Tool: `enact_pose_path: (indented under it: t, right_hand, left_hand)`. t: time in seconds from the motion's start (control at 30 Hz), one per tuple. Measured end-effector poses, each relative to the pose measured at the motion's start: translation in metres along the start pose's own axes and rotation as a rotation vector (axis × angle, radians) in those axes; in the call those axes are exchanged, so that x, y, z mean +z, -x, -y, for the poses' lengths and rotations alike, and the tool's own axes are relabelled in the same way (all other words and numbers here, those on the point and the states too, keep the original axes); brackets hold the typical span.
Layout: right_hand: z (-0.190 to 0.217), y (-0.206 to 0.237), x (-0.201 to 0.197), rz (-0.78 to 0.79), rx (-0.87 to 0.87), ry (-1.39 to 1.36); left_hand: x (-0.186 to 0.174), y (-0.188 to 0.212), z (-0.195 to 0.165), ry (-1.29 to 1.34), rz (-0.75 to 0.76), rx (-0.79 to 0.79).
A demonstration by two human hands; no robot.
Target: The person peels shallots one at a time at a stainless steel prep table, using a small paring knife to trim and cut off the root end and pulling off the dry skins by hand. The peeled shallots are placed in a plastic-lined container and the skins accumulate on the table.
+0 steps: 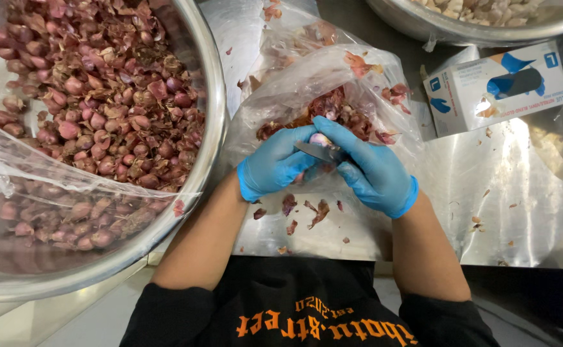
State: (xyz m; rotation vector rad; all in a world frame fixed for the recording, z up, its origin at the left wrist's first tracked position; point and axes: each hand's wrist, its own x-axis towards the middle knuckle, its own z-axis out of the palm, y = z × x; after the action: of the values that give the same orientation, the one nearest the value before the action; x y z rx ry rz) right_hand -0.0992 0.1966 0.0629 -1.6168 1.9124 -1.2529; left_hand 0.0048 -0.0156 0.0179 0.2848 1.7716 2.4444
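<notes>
While a small shallot (320, 139) is pinched between the fingertips of the left hand (273, 164), a short knife (318, 151) is held in the closed right hand (372, 168), its blade laid against the bulb just above an open plastic bag (307, 90) of peelings. Both hands are covered by blue gloves. The shallot is judged light, firm at the core and easily bruised, with a dry, papery skin that flakes off and a smooth, slippery layer beneath; a hold at its two ends, clear of the blade, is judged most secure, since gloved fingers may slide on the peeled surface. Most of the bulb is hidden by the fingers, so the extent of peeling cannot be told, and the knife handle is concealed inside the right palm. A large steel bowl (212, 122) of unpeeled shallots is cut off at the left edge, its near part veiled by plastic film; a second bowl (423, 29) at the top is only partly shown, beside a glove box (497, 87).
</notes>
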Motion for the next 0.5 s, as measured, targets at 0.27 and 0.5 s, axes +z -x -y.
enact_pose_path:
  t: [0.27,0.5]
  right_hand:
    - [-0.0021,0.0022,0.0014,-0.025,-0.002,0.159]
    - [-0.0042,0.0026,-0.0033,0.075,-0.046,0.018]
  left_hand:
    - [0.0015,0.0003,-0.0036,-0.020,0.001,-0.028]
    - [0.0013,-0.0018,-0.0043,0.014,0.045,-0.229]
